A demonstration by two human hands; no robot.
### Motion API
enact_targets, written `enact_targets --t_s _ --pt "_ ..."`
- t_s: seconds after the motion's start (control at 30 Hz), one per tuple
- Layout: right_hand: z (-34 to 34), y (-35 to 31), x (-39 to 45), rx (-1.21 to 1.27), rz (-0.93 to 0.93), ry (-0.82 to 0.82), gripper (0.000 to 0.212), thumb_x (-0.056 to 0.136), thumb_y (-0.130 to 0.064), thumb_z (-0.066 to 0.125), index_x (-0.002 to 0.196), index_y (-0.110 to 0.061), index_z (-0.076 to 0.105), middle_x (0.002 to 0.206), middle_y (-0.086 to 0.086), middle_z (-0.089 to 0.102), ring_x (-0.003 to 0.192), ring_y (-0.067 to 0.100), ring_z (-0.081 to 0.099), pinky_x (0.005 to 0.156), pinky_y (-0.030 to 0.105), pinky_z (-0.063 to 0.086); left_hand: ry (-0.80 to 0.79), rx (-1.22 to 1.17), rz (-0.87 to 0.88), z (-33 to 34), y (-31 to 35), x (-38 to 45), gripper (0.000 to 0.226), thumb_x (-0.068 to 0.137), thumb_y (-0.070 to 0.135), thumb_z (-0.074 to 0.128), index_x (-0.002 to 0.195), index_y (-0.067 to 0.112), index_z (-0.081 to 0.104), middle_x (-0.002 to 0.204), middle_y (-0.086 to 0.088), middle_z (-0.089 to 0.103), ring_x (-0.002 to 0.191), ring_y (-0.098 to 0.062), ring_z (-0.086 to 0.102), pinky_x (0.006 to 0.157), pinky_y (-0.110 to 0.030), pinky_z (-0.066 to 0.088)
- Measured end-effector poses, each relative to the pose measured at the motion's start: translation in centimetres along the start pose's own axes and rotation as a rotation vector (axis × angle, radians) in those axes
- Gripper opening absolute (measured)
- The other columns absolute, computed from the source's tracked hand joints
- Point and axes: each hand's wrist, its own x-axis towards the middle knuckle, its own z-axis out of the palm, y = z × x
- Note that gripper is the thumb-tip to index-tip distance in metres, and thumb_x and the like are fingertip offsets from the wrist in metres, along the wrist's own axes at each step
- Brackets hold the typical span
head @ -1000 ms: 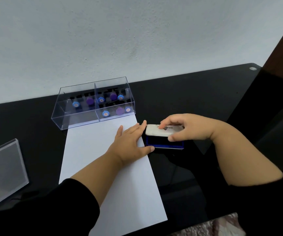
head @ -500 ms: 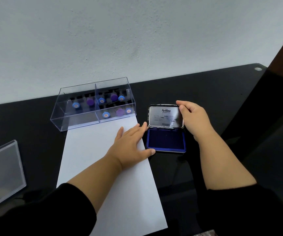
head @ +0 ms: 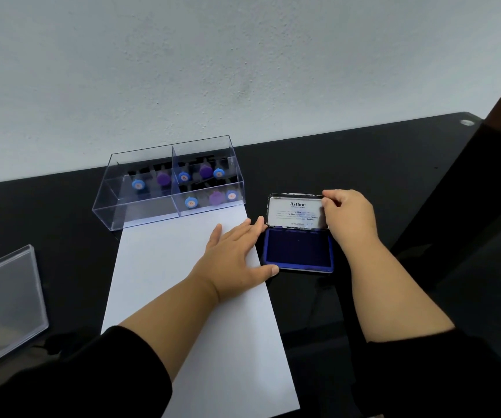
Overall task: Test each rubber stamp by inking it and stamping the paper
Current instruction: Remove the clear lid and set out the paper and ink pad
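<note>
At centre frame, a person's left hand (head: 234,257) lies spread flat on the white paper (head: 164,267), thumb touching the open ink pad (head: 299,251); the right hand (head: 350,217) pinches its raised lid (head: 296,213); stamps (head: 193,188) sit boxed in the clear case (head: 170,184) above

- The ink pad's lid (head: 296,213), half raised under the right hand (head: 350,217) a second ago, now stands fully open and shows its printed inside.
- The blue pad (head: 299,250) lies wholly uncovered (before, mostly hidden).
- The right hand has moved from over the lid to its right edge, fingertips at the top corner.
</note>
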Motion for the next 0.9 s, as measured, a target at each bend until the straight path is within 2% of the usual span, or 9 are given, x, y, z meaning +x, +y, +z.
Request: enact_targets --t_s 0.27,0.47,0.63,0.73,0.8,0.9 --pt "0.2 0.2 -0.1 -0.072 -0.018 0.005 0.031 0.097 -0.018 0.047 0.124 -0.013 0.060 0.128 0.003 0.051 0.115 0.017 0.050 0.082 0.016 0.032 0.001 0.010 0.002 0.1 0.0 0.0 0.081 0.091 0.052 0.049 0.151 0.030 0.000 0.158 0.015 0.008 0.144 0.001 -0.003 0.117 -0.032 -0.014" --pt "0.3 0.2 -0.4 -0.062 -0.042 0.031 0.028 0.096 -0.016 0.048 0.120 -0.013 0.062 0.122 0.003 0.050 0.105 0.015 0.053 0.079 0.019 0.036 0.017 0.023 0.002 0.1 0.0 -0.1 0.082 0.091 0.052 0.050 0.151 0.030 -0.001 0.158 0.015 0.008 0.144 0.001 -0.004 0.115 -0.032 -0.016" --pt "0.0 -0.4 -1.1 -0.015 -0.100 0.059 0.022 0.095 -0.018 0.049 0.109 -0.014 0.065 0.104 -0.005 0.047 0.095 0.012 0.053 0.077 0.020 0.037 0.009 0.022 0.009 0.0 0.1 -0.2 0.077 0.093 0.051 0.046 0.152 0.028 0.001 0.159 0.010 0.006 0.145 -0.002 -0.004 0.115 -0.031 -0.016" --pt "-0.2 -1.4 -1.7 0.001 -0.188 0.058 0.020 0.095 -0.019 0.048 0.102 -0.015 0.067 0.094 -0.008 0.047 0.094 0.015 0.056 0.077 0.026 0.045 0.037 -0.115 -0.012 -0.2 0.1 -0.3 0.065 0.098 0.042 0.041 0.152 0.029 0.007 0.159 0.007 0.012 0.145 -0.005 0.001 0.117 -0.029 -0.007" --pt "-0.3 -2.7 -1.9 -0.039 -0.258 0.030 0.021 0.096 -0.021 0.046 0.103 -0.016 0.066 0.096 -0.007 0.050 0.097 0.013 0.053 0.077 0.024 0.042 0.111 -0.260 -0.051 -0.5 0.2 -0.3 0.054 0.100 0.033 0.040 0.150 0.029 0.019 0.157 0.005 0.022 0.144 -0.009 0.013 0.116 -0.025 0.007" --pt "0.3 -5.3 -2.1 -0.127 -0.380 -0.062 0.024 0.098 -0.025 0.041 0.110 -0.019 0.061 0.106 -0.006 0.055 0.102 0.009 0.049 0.080 0.020 0.037 0.250 -0.296 -0.056 -1.6 -0.1 -0.6 0.042 0.101 0.022 0.039 0.143 0.026 0.039 0.145 0.007 0.042 0.132 -0.005 0.035 0.100 -0.009 0.020"
